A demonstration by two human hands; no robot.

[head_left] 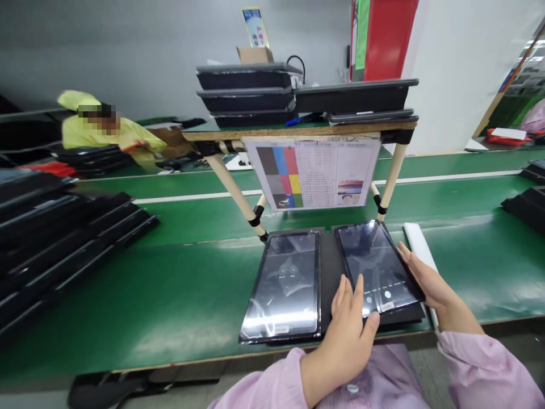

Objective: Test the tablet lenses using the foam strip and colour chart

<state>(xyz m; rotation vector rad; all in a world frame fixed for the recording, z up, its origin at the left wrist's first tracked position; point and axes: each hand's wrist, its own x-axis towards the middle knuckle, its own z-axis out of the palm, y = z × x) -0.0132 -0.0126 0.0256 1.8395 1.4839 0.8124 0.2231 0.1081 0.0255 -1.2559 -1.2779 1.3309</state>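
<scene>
A tablet [374, 255] with its screen lit, showing a round white button and icons near its lower edge, lies slightly turned over a black pad [330, 272]. My left hand [347, 338] is at its lower left corner, fingers stretched out over the glass and thumb spread apart. Along the tablet's right edge, my right hand [432, 287] grips its side; part of those fingers is hidden. To the left, a second tablet [285, 284] lies flat under wrinkled clear film, its screen dark grey with two small icons in the middle.
A pipe-legged shelf [298, 133] stands behind, bearing black trays [247, 102] and a hanging colour chart [315, 173]. Stacked black trays [63, 250] fill the left of the green bench [179, 307]. A white strip [419, 244] lies right. A person in yellow [102, 128] works beyond.
</scene>
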